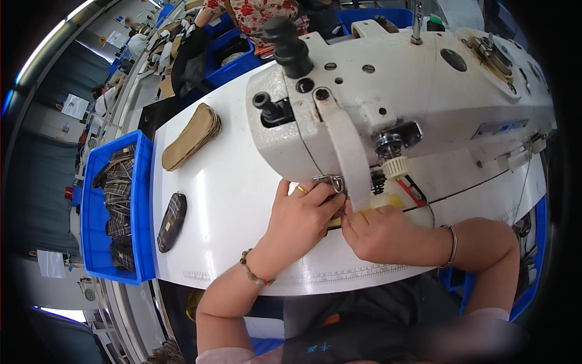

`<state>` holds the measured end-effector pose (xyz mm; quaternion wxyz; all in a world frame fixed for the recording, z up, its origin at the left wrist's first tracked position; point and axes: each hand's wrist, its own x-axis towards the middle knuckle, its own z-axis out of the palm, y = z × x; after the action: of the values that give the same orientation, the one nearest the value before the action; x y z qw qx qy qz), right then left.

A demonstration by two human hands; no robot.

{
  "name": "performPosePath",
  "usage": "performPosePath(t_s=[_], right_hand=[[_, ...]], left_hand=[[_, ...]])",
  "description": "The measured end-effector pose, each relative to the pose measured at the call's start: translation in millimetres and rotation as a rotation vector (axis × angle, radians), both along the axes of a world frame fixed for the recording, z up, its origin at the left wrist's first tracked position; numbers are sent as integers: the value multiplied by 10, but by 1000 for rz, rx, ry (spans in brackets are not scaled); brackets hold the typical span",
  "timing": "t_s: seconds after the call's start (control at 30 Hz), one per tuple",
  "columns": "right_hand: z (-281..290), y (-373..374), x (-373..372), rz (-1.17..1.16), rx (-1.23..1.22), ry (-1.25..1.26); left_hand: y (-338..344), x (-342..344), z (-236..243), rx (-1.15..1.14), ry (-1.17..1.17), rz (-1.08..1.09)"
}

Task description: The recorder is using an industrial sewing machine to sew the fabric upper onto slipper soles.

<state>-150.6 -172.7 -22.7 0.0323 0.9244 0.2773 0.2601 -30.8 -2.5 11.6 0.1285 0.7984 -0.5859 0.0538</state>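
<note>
A white sewing machine [285, 133] spreads over the right half of the white table [230, 164]. Both of my hands meet under its head, close to the needle area. My left hand [300, 215], with a ring and a beaded bracelet, has its fingers bent and pressed together beside the presser foot [335, 181]. Next to it my right hand [388, 235], a bangle on its wrist, pinches with thumb and forefinger. Between the fingertips a small dark bit shows; what it belongs to is hidden by the hands. Something yellow lies under the machine head behind them.
Left on the table are a stack of tan insole-shaped pieces [193, 136] and one dark plaid shoe-shaped piece [172, 222]. A blue bin [147, 206] beside the table holds several plaid pieces [118, 200]. Across the table stands a person in a floral top [257, 19], near blue crates [233, 64].
</note>
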Motion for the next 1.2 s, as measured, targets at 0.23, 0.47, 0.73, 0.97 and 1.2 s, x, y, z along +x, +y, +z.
performPosePath(t_s=[0.23,0.47,0.73,0.97,1.2], right_hand=[[107,-72,123,-59,24,-21],[63,-80,112,-50,119,24],[37,-48,146,-29,162,-19],[24,-46,126,-49,171,16],[-4,-59,130,-60,195,55]], left_hand=[[-40,165,-202,-145,-1,11],[7,118,82,36,-138,64],[-15,9,58,18,-318,-108],[40,195,16,-10,-58,68],[29,205,-20,-133,74,-45]])
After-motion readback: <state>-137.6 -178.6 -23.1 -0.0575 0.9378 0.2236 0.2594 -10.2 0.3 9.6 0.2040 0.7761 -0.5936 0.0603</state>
